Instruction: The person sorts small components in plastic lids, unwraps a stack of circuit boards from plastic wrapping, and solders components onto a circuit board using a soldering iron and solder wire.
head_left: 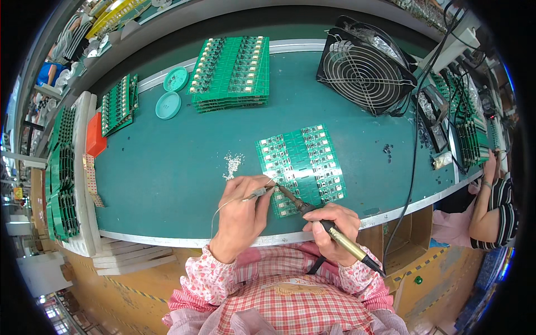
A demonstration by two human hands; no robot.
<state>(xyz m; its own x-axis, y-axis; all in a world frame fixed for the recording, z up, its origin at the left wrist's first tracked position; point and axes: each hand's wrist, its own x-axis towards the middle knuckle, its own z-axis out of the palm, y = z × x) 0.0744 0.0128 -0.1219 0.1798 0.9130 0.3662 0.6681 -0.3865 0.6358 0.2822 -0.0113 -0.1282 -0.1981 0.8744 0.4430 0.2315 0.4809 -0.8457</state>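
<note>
Hands (240, 216) hold thin, curved wire (214, 215) and gold-barrelled soldering iron (347, 244).

Wearing a red-and-white checked apron (296, 312), displaying a tan printed patch (301, 286) in its middle. Sporting a white left sleeve (209, 276) and matching right sleeve (363, 280), both carrying pink-red floral patterning and gathering at the wrist. Showing mauve ruffles (248, 322) nearest. Leaving both hands (240, 215) bare.

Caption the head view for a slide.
Left hand holding thin wire, right hand gripping a soldering iron, at a green circuit board on a green workbench.
</note>
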